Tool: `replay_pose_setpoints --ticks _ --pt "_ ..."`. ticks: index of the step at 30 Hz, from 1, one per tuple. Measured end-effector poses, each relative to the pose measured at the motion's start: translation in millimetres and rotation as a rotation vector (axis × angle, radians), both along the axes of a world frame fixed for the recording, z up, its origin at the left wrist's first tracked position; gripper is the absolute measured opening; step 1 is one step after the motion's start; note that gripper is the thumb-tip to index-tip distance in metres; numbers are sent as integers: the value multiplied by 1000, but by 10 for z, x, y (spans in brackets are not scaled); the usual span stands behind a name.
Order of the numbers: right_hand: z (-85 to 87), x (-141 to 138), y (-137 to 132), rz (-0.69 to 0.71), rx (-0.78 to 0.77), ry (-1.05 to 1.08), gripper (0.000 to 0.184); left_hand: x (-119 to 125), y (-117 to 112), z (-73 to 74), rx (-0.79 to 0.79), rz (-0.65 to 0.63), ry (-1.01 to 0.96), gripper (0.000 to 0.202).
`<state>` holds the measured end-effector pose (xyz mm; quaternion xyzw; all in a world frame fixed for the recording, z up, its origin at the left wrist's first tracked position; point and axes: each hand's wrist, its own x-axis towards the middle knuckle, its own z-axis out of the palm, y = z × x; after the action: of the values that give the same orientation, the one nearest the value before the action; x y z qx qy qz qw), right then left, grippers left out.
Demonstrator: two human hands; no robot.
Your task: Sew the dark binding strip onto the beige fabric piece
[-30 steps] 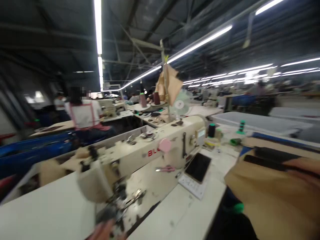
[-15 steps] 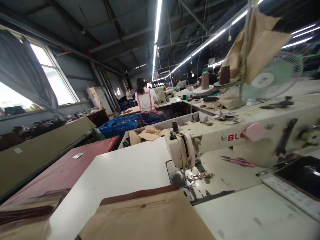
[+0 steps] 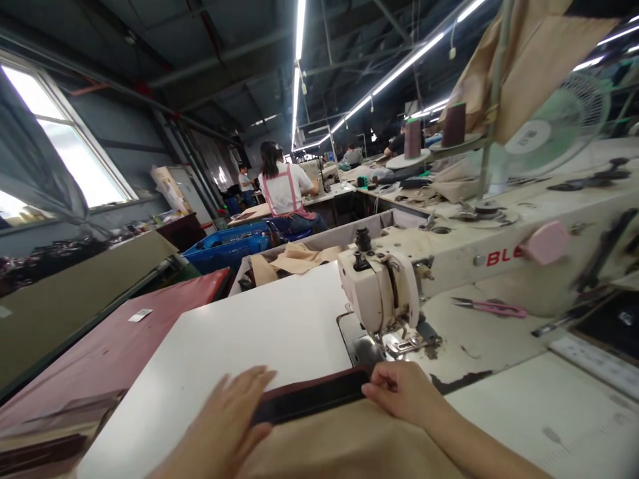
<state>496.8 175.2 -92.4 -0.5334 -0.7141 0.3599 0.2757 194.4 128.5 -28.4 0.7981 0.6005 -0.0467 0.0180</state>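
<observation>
Half a second ago no hand was in view and the tan piece lay brown edge outward; now two hands are at it and a black strip shows along its far side, so that edge appears to be under direct handling. The left hand [image 3: 219, 426], blurred, has its fingers spread and open over the strip's left end; whether it presses there I cannot tell. The tan piece [image 3: 344, 446] lies at the tabletop's near edge, in front of the sewing machine. The right hand [image 3: 407, 394] has thumb and bent forefinger closed on its far right corner, just short of the metal plate.

Leftmost, past the tabletop's slanting left edge, a wine-red sheet [image 3: 150, 332] has a dull, faintly wrinkled sheen. The white tabletop [image 3: 214, 352] is smooth and glossy. The black strip [image 3: 319, 394] is long, flat and dark beside matt tan cloth. The sewing machine [image 3: 372, 293] is rounded cream metal (paint worn off near its base), with slim pink-handled snips [image 3: 492, 307] lying on its bed.
</observation>
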Motion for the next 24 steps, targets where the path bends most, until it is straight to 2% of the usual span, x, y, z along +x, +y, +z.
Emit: replay_pose_setpoints --ticks 1,3,4,6,9,12,14,16,19,24 --pt "-14 3 -15 -6 -2 5 20 320 108 -56 -50 -69 -69 50" --pt "-28 14 -39 -12 0 21 18 898 288 -177 -6 -36 -230 48" --pt "-28 21 -49 -11 4 30 17 1108 351 -233 5 -8 -299 50" --pt "-7 44 -83 -5 17 48 16 1323 406 -308 -6 11 -376 37" --pt "96 110 -222 20 98 74 14 1271 311 -266 -100 -36 -452 8" --pt "255 185 -440 95 190 208 16 1152 91 -65 -151 -147 -616 14" --pt "355 216 -568 143 165 351 21 1174 -68 72 -56 -250 -621 16" --pt "435 228 -654 154 92 456 23 1267 -205 153 98 -285 -521 16" --pt "516 233 -714 144 39 508 20 1417 -334 153 212 -207 -481 17" --pt "568 273 -734 117 53 537 17 1479 -354 72 184 -176 -575 25"
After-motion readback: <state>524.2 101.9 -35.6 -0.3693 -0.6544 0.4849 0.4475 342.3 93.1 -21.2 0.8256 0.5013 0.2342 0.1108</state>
